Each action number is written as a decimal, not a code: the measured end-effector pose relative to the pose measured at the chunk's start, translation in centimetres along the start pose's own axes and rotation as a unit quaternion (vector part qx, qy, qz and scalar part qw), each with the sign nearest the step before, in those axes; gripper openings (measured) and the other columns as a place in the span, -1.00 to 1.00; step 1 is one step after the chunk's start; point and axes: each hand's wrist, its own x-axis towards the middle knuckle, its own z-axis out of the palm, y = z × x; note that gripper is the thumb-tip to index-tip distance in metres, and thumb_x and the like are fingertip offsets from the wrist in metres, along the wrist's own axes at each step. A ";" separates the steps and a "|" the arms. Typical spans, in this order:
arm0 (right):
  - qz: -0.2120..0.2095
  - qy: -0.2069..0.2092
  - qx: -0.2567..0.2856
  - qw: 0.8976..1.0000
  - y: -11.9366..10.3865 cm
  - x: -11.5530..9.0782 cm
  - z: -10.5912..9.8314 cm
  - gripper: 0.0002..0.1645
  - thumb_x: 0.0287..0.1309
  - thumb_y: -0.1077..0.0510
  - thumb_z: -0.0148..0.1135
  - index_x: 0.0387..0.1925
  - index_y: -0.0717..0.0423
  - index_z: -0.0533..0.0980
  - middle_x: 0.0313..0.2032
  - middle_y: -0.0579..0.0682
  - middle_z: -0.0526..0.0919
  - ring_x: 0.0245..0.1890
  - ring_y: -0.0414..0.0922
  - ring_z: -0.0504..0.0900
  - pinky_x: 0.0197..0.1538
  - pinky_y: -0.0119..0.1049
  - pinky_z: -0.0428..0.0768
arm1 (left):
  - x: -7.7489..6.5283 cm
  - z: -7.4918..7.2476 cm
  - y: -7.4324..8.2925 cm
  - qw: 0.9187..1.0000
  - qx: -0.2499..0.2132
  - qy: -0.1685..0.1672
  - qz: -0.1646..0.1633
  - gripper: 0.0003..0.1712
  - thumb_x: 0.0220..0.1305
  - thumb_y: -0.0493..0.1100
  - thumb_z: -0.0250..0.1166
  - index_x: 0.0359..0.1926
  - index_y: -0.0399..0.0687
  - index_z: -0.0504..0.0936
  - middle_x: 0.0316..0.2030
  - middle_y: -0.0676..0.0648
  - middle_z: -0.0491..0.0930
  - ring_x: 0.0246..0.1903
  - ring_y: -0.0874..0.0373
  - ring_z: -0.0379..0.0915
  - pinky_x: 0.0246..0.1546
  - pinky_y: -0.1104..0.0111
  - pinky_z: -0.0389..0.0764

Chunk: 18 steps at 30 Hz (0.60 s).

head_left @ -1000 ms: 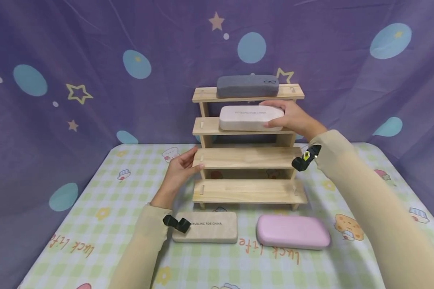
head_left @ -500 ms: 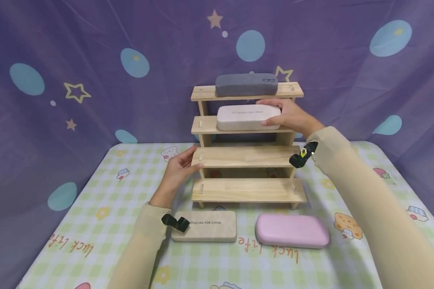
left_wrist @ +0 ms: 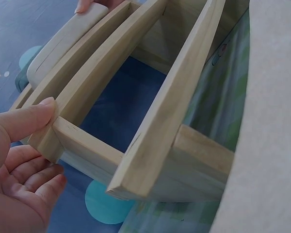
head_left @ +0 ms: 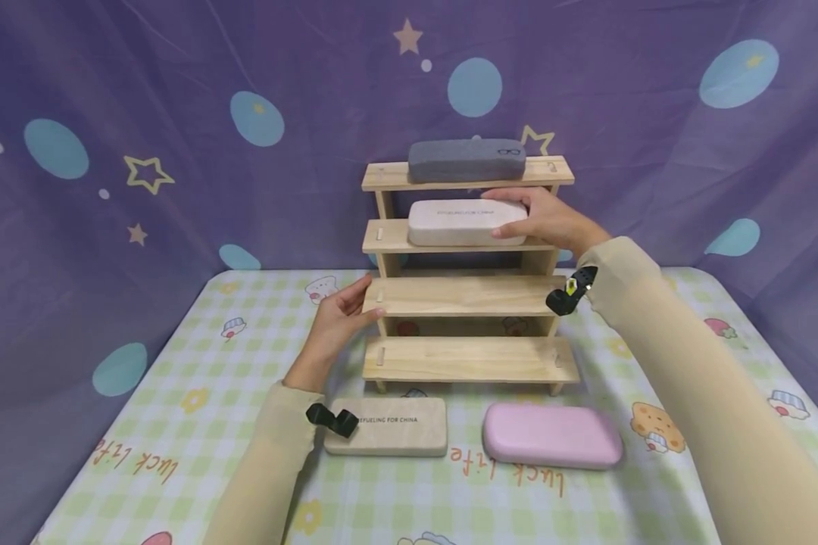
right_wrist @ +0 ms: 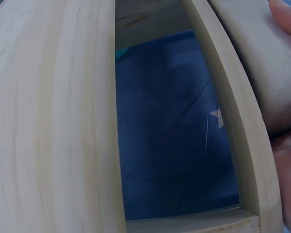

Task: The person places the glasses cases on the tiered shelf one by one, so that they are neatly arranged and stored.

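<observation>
A tiered wooden rack [head_left: 463, 359] stands on the table. On its second tier from the top sits a white glasses case [head_left: 450, 223], printed with small lettering. My right hand [head_left: 548, 219] grips the right end of that case, thumb at the front and fingers behind. With thumb and fingers my left hand [head_left: 337, 322] holds the left end of the third board; in the left wrist view the thumb [left_wrist: 36, 116] lies over the board's end and the fingers curl beneath. A grey-blue glasses case [head_left: 463, 161] lies on the top tier.
In front of the rack lie a beige case [head_left: 398, 439] with dark lettering, partly behind the left wrist camera, and a pink glasses case [head_left: 552, 437]. A green checked cloth [head_left: 198, 446] covers the table. A purple patterned curtain [head_left: 334, 68] hangs behind.
The white case has shifted slightly left along its tier with my right hand gripping it. My left hand has stayed on the rack.
</observation>
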 end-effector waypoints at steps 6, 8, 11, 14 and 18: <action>0.004 -0.018 -0.017 1.000 -0.1 0.1 0.0 -0.14 0.01 0.19 0.40 0.36 0.08 0.25 0.34 0.03 0.27 0.06 -0.13 0.40 0.07 -0.35 0.43 | -0.1 0.0 0.0 1.000 -0.005 0.001 -0.001 -0.26 0.14 -0.43 0.30 0.33 -0.32 0.24 0.31 -0.24 0.26 0.29 -0.02 0.22 0.25 0.29 0.33; 0.004 -0.023 -0.018 1.000 -0.2 0.0 0.1 -0.12 0.02 0.18 0.40 0.37 0.09 0.24 0.36 0.01 0.24 0.14 -0.13 0.36 0.15 -0.28 0.40 | -0.1 0.0 -0.1 1.000 -0.007 0.000 0.007 -0.26 0.13 -0.43 0.30 0.33 -0.35 0.23 0.30 -0.26 0.26 0.29 -0.05 0.22 0.24 0.29 0.33; 0.007 -0.021 -0.017 1.000 -0.3 -0.2 0.2 -0.11 0.02 0.14 0.41 0.37 0.04 0.24 0.38 -0.03 0.20 0.16 -0.12 0.35 0.16 -0.24 0.38 | -0.2 0.0 -0.2 1.000 -0.012 0.001 0.023 -0.24 0.10 -0.41 0.33 0.31 -0.41 0.23 0.29 -0.31 0.25 0.28 -0.11 0.22 0.22 0.33 0.37; 0.004 -0.008 -0.023 1.000 -0.2 -0.5 0.2 -0.11 0.01 0.11 0.42 0.37 -0.03 0.25 0.38 -0.08 0.18 0.10 -0.13 0.38 0.07 -0.33 0.42 | -0.2 0.0 -0.3 0.999 -0.013 -0.001 0.031 -0.23 0.09 -0.39 0.35 0.31 -0.43 0.23 0.29 -0.32 0.25 0.27 -0.12 0.23 0.20 0.37 0.39; -0.025 0.009 -0.018 0.999 -0.2 -1.3 0.3 -0.09 0.02 0.16 0.41 0.39 -0.02 0.21 0.40 -0.08 0.15 0.11 -0.11 0.39 -0.01 -0.47 0.47 | -0.1 0.0 -0.2 1.000 -0.011 -0.002 0.024 -0.25 0.12 -0.42 0.31 0.32 -0.39 0.23 0.30 -0.29 0.25 0.28 -0.08 0.22 0.23 0.34 0.35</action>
